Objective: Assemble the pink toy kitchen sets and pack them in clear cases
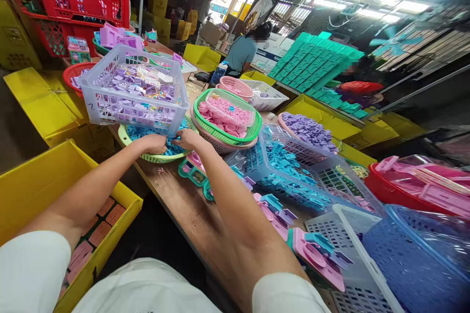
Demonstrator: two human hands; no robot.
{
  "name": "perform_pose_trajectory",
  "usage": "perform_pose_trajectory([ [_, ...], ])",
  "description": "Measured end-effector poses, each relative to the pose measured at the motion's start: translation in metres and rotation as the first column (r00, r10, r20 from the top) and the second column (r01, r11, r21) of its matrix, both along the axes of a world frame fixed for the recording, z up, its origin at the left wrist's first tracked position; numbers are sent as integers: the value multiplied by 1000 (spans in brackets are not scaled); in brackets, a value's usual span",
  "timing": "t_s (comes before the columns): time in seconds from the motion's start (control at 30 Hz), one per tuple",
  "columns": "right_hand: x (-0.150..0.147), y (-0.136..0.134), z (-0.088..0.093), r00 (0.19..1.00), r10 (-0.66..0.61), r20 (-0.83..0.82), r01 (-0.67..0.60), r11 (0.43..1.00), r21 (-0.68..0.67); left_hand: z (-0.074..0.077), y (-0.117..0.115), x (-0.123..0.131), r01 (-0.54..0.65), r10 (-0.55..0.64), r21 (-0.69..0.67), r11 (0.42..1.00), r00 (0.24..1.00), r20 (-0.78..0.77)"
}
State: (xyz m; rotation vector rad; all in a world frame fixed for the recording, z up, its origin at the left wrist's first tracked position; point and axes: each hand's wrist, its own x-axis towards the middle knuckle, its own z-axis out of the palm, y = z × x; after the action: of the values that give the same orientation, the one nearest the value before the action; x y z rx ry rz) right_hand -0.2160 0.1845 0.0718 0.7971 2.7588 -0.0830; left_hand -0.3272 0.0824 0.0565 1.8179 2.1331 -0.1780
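Observation:
Both arms reach forward to a pale yellow-green basket (154,158) of small blue plastic pieces (139,132). My left hand (156,144) is at the basket's near side, its fingers curled in among the pieces; what they hold is hidden. My right hand (186,139) is bent over the basket's right part, fingertips together by the blue pieces, and I cannot make out what is between them. Just above both hands, a translucent crate (135,120) of purple parts overhangs the basket. Beneath my right forearm lies a pink and teal toy piece (194,171) on the wooden table (172,195).
Right of my hands stand a green basket (253,136) of pink parts and a clear crate (257,171) of blue parts. Assembled pink toys (316,254) line the table's near side. An open yellow box (106,171) holding packed pieces is below left. A person (240,54) sits farther back.

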Motion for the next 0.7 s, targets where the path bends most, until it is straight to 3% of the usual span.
perform_pose_trajectory([
  [0.3,-4,-2,-22,991,-122,-52,122,992,-12,-2,6,-1,-45,45,-7,999,998,-49],
  [0.7,-2,-7,-10,992,-110,-56,105,990,-90,-5,11,-10,10,-10,12,1000,1000,-8],
])
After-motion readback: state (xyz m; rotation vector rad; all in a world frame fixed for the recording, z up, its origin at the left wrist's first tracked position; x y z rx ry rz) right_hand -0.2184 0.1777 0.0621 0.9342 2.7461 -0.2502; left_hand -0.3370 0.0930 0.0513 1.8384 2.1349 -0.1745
